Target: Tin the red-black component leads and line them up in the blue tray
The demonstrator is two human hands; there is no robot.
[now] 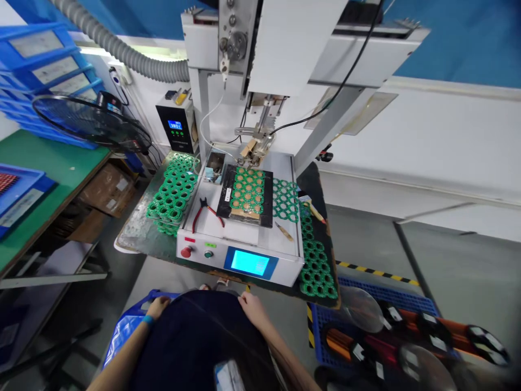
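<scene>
My left hand (158, 307), with a blue band on the wrist, is low beside my dark clothing, next to a blue plastic stool (127, 331). On the other side of my lap is my right hand (251, 307), against the dark cloth (203, 336). The fingers of both hands are small and partly hidden, and no held thing shows. In front of me stands a white soldering machine (240, 241) with a lit screen. On its bed, a green honeycomb-shaped holder (247, 190) with round copper-coloured discs lies in a black fixture (267, 203), under the soldering head (254, 155).
Red-handled cutters (207, 213) and tweezers (284, 231) lie on the machine bed. Green holders are stacked on the left (173, 190) and right (317, 266). A temperature controller (176, 127) and a fan (91, 125) stand left. Wire spools (386, 347) fill a blue crate at the lower right.
</scene>
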